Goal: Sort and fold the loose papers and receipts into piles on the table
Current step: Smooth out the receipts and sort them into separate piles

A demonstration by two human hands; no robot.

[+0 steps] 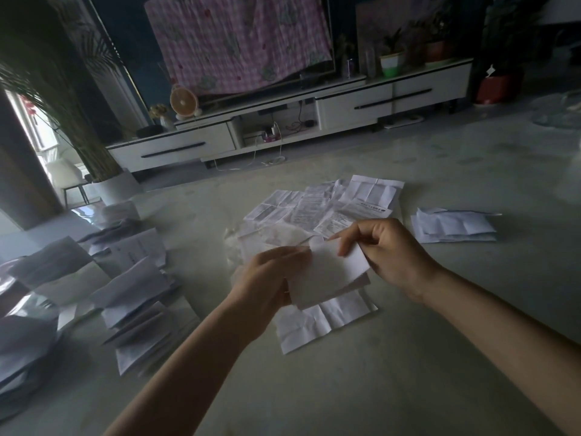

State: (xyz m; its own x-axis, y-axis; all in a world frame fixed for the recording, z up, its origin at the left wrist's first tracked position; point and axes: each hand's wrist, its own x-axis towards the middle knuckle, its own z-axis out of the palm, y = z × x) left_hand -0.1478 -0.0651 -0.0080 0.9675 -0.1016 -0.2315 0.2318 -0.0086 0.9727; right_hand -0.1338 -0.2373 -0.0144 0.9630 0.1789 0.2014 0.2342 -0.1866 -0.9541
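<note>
Both hands hold one folded white paper (330, 278) above the pale table (408, 357). My left hand (270, 278) grips its left edge with curled fingers. My right hand (383, 247) pinches its upper right edge between thumb and fingers. Under the hands lies a creased, unfolded sheet (317, 325). Behind them spreads a loose heap of printed papers and receipts (320, 206). A small pile of folded papers (452, 228) sits at the right. Several folded papers lie in overlapping piles (138, 297) at the left.
Beyond the table stands a white TV cabinet (283, 121) with a cloth-covered screen (239, 42), a small fan (184, 102) and potted plants (391, 61). A large plant in a white pot (107, 184) stands far left. Clear plastic (559, 111) lies at far right.
</note>
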